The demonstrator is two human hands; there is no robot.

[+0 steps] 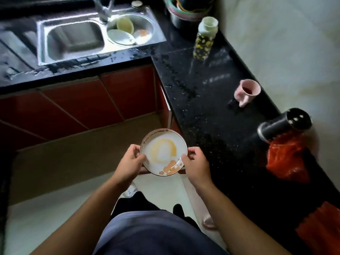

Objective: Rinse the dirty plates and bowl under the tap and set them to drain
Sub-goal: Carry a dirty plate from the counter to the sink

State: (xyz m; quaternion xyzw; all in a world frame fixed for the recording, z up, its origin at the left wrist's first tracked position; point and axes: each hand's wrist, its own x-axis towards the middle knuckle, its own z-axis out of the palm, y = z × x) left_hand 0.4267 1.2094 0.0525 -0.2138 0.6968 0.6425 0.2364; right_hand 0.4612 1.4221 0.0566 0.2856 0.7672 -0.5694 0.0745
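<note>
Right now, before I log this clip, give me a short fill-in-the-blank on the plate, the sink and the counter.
1. The bear plate is held by ____ hands, left hand and right hand.
2. The smear on that plate is ____ in colour.
3. The other dishes wait in the ____ sink basin.
4. The cup on the counter is ____.

Missing words: both; yellow; round; pink

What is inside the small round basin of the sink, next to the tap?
The round basin holds three dishes: a pale green bowl leaning on edge, a white plate and a second plate with orange residue. The basin floor beneath them is covered.
</note>
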